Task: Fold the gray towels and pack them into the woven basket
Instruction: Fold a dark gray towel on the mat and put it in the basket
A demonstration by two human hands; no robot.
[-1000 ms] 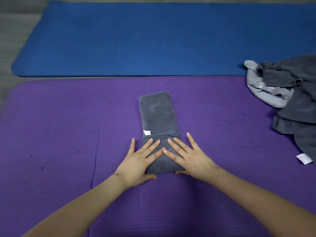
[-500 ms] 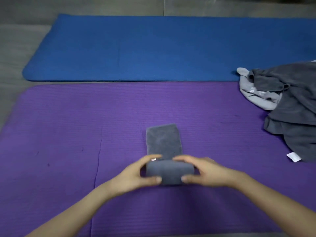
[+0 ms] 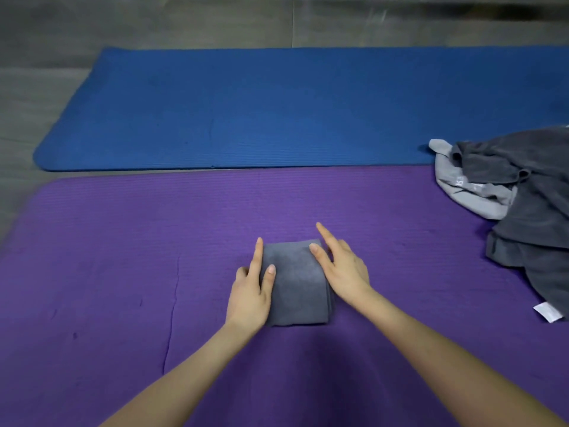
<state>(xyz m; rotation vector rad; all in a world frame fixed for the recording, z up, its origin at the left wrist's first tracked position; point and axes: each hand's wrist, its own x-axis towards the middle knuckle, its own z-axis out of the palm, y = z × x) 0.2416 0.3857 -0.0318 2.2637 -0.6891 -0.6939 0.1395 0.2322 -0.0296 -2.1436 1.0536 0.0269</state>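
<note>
A dark gray towel [image 3: 295, 288] lies folded into a small thick rectangle in the middle of the purple mat [image 3: 123, 257]. My left hand [image 3: 252, 291] rests along its left edge with straight fingers. My right hand [image 3: 341, 266] lies flat on its right edge, fingers straight and pointing away from me. A loose heap of gray towels [image 3: 529, 208], dark ones over a lighter one, sits at the right edge of the view. No woven basket is in view.
A blue mat [image 3: 246, 112] lies beyond the purple one, with gray floor [image 3: 154, 23] behind it. A crease runs down the purple mat left of my left arm.
The long strip of towel has been folded over away from me into a short rectangle. My hands went from gripping the fold to lying flat on its two sides.
</note>
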